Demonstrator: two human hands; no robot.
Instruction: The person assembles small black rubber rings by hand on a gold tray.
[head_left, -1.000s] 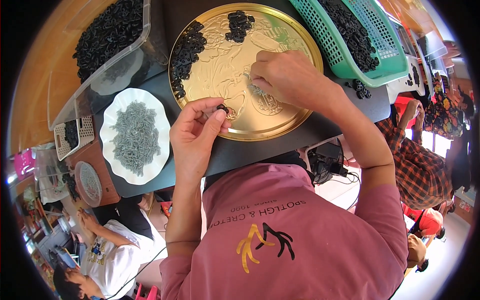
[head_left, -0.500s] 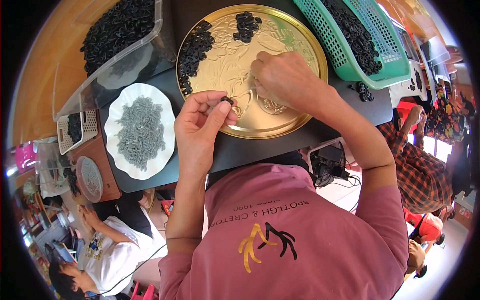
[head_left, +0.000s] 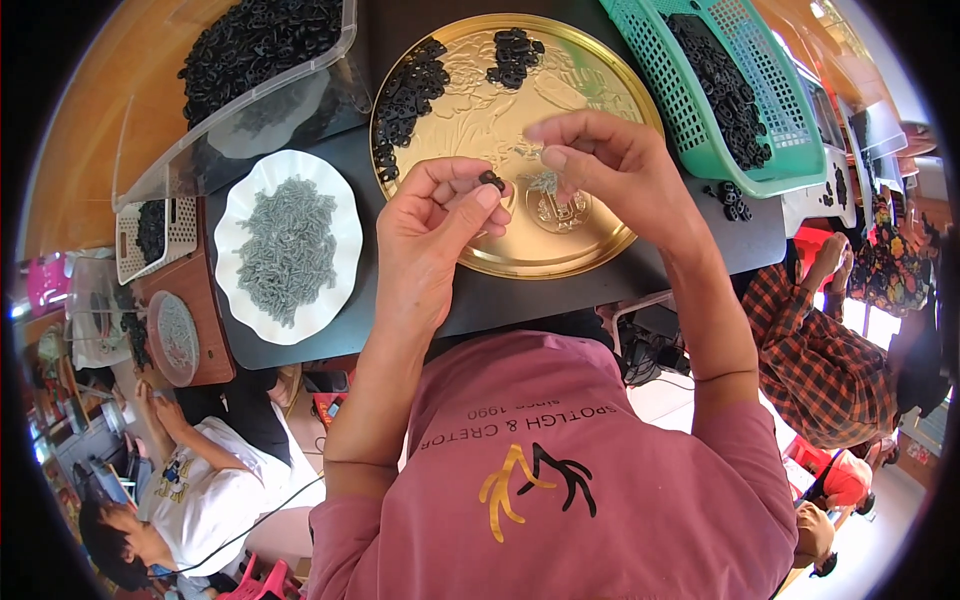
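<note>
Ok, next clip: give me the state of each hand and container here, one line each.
Left hand: raised, pinching a small black part.
Right hand: raised, fingertips pinched together; what they hold is hidden.
Gold tray: two heaps of black parts, mostly bare.
White plate: heaped with grey parts.
Green basket: partly filled with black parts.
Clear bin: holds black parts.

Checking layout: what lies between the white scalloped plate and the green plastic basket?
Head view: the round gold metal tray, both hands above it.
</note>
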